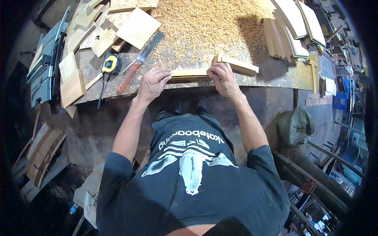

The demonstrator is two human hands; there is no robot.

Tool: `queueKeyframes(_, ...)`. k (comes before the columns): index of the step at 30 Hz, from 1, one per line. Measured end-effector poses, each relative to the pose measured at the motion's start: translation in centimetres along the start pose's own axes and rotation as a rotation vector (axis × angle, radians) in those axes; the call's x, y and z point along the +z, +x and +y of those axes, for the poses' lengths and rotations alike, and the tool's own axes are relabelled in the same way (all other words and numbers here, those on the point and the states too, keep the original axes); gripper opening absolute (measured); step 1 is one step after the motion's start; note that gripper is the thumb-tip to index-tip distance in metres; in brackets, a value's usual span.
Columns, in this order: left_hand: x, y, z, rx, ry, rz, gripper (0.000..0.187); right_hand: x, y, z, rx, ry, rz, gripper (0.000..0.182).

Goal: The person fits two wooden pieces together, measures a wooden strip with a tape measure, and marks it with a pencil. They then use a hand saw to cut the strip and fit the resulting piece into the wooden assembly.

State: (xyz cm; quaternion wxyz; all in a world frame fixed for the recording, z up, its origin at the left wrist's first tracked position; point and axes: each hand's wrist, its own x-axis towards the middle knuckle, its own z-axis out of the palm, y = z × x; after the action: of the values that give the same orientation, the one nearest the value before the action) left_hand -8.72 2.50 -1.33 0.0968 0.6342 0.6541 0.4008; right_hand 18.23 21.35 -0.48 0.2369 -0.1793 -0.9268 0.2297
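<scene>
Between my two hands lies a narrow wooden strip (190, 73) along the front edge of the workbench. My left hand (154, 83) pinches its left end, fingers curled. At the other end my right hand (224, 80) grips the strip with bent fingers. Just beyond my right hand, a second wooden piece (240, 65) lies at an angle on the bench. A handsaw (136, 69) with a reddish-brown handle rests to the left of my left hand. Farther left sits a yellow and black tape measure (112, 64).
Wood shavings (197, 29) cover the workbench (271, 81). Loose boards (138, 27) lie in a heap at the back left. Stacked planks (289, 35) stand at the back right. A blue-grey machine (45, 70) is at far left, a greenish sack-like bundle (294, 126) at right.
</scene>
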Motion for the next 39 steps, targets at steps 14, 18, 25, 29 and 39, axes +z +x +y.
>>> queueKeyframes(14,0.3,-0.9,-0.5,-0.147,-0.221,0.019,0.019,-0.1,0.4,1.1,0.215,0.214,-0.101,0.013)
queueKeyframes(18,0.0,-0.9,0.0,-0.214,-0.220,0.030,0.022,-0.3,0.7,0.6,0.260,0.260,-0.109,0.013)
queueKeyframes(25,0.8,-1.5,-0.1,-0.366,-0.403,0.122,0.054,-0.3,0.8,0.7,0.227,0.201,-0.116,0.017)
queueKeyframes(29,0.7,-1.6,0.2,-0.483,-0.383,0.099,0.066,-0.5,0.9,0.6,0.241,0.189,-0.141,0.019)
queueKeyframes(39,1.3,-2.1,-0.7,-0.437,-0.402,0.105,0.066,-0.4,1.1,0.5,0.227,0.191,-0.140,0.018)
